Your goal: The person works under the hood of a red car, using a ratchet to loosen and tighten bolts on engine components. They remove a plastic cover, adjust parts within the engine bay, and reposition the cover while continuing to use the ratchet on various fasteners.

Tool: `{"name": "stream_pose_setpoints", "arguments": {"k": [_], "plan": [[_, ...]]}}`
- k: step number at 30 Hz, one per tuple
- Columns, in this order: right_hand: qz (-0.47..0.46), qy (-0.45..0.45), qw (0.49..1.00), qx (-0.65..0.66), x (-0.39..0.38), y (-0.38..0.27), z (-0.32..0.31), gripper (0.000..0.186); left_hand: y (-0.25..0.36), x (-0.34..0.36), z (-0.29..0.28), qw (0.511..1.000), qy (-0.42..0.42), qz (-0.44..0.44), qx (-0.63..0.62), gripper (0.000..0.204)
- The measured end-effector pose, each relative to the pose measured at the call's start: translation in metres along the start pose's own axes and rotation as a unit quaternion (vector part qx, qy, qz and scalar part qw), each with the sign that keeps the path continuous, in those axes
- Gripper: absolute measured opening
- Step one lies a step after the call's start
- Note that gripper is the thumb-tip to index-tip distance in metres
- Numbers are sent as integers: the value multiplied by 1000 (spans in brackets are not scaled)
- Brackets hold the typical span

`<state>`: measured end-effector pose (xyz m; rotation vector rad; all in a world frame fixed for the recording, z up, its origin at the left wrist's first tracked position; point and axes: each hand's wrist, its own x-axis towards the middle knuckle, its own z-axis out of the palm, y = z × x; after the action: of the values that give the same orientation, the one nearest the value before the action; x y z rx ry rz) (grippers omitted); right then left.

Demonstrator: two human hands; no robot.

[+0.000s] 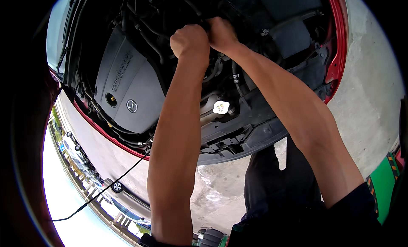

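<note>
Both my arms reach over the front of a car into its open engine bay. My left hand (190, 40) is closed in a fist, knuckles up, just right of the grey plastic engine cover (142, 87). Right beside it, almost touching, my right hand (222, 33) is closed too, its fingers curled down out of sight. Whatever the two hands grip lies hidden beneath them among dark parts. Black hoses (148, 40) run close by my left hand. Nearer to me, between my forearms, a bright radiator cap (221, 107) sits on its filler neck.
A black box-shaped part (290, 37) stands right of my hands. The red fender edge (338, 42) bounds the bay at right. A thin black rod (102, 192) slants at lower left. Parked cars (125, 200) stand beyond, and green matting (382, 185) lies at lower right.
</note>
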<state>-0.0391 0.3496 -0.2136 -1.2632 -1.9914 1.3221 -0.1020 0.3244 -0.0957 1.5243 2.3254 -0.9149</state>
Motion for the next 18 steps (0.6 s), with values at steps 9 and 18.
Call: {"name": "stream_pose_setpoints", "arguments": {"k": [9,18], "plan": [[69,-178,982,1,6,-18,-25,53,-66,83,-18,940,119,280,152,19],[30,-177,983,47,-1,-26,-39,58,-38,14,0,992,89,93,5,20]]}}
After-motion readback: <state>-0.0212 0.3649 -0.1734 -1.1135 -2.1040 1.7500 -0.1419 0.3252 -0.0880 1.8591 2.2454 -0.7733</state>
